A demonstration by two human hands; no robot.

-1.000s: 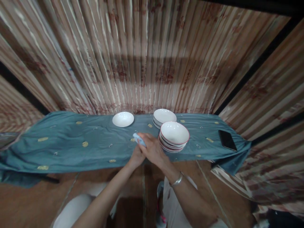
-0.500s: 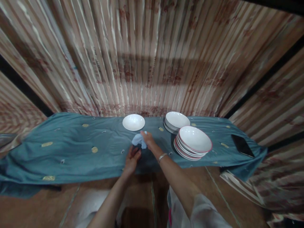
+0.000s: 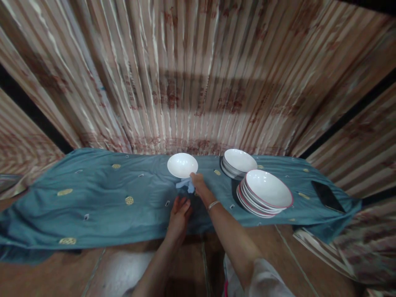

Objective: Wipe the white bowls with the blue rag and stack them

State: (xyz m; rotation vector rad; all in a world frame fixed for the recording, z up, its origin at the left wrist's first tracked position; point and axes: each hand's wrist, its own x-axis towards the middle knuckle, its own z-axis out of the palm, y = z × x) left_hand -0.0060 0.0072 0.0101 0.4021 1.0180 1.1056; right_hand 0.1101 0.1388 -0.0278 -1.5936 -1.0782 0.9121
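My right hand (image 3: 199, 183) is closed on a light blue cloth (image 3: 186, 185), which hangs to the left of the fingers. Its fingertips overlap the lower right rim of a single white bowl (image 3: 182, 164); whether they grip the rim is not clear. Lower down, my left hand (image 3: 179, 212) hovers over the tablecloth just below the cloth, fingers spread and nothing seen in them. Right of the hands stand a stack of white bowls with dark rims (image 3: 239, 161) and, closer to me, a taller stack with red rims (image 3: 268, 189).
A patterned teal tablecloth (image 3: 108, 206) covers the long narrow table. Near its right end lies a black phone (image 3: 327, 196). Pleated striped curtains (image 3: 185, 82) hang behind and at the sides, with dark poles at both corners.
The right hand has carried the cloth up to the single bowl's rim. My left hand has come away from the cloth and opened. The whole view has shifted slightly.
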